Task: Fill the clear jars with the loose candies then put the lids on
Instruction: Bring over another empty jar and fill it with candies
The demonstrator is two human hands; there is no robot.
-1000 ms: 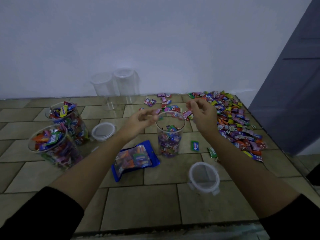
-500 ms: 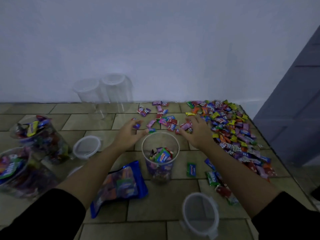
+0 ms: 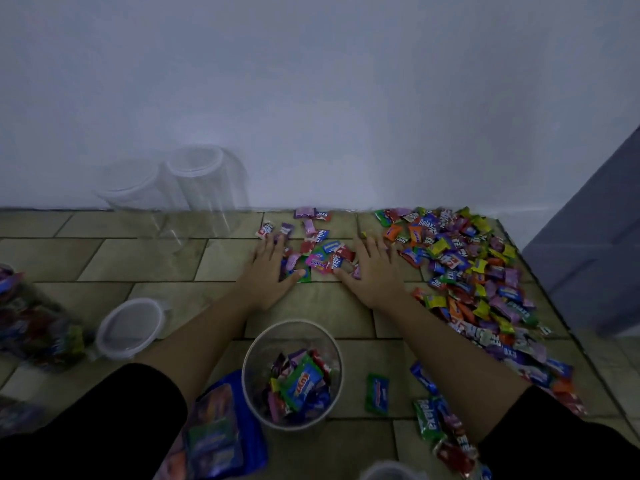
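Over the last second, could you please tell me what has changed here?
The left hand and right hand moved from above the jar forward onto the loose candies, fingers flat. Jar, lid and candy pile stayed put.

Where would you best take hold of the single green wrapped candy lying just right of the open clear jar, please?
Pinch the flat green wrapped candy across its two long edges, coming straight down from above. It lies flat and alone on the tan tiled surface, long axis pointing roughly away from the person, so both edges are clear to reach.
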